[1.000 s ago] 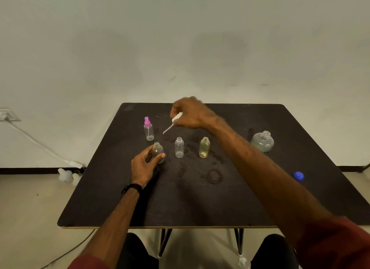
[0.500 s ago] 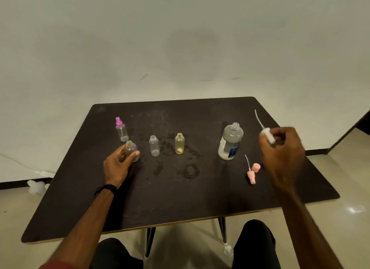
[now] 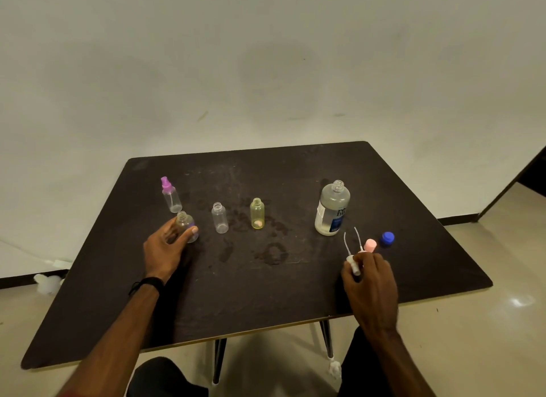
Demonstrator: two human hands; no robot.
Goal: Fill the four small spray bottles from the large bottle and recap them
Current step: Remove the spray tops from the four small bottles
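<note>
My left hand (image 3: 165, 248) grips an uncapped small purple-tinted bottle (image 3: 185, 223) standing on the black table (image 3: 266, 293). Behind it stands a small bottle with a pink-purple spray cap (image 3: 171, 196). To its right stand an open clear small bottle (image 3: 220, 218) and an open yellow small bottle (image 3: 257, 213). The large bottle (image 3: 332, 210) stands uncapped at the right. My right hand (image 3: 369, 284) holds a white spray cap (image 3: 353, 265) low over the table, its tube pointing away. Pink spray caps (image 3: 370, 245) lie just beyond it.
A blue screw cap (image 3: 387, 238) lies right of the pink caps. Wet marks (image 3: 273, 253) stain the table's middle. White objects (image 3: 47, 282) lie on the floor at the left by the wall. A dark doorway (image 3: 531, 172) opens at the far right.
My right hand carried the white spray cap from above the small bottles to the right side and down beside the pink caps. The view shifted right. My left hand stayed on its bottle.
</note>
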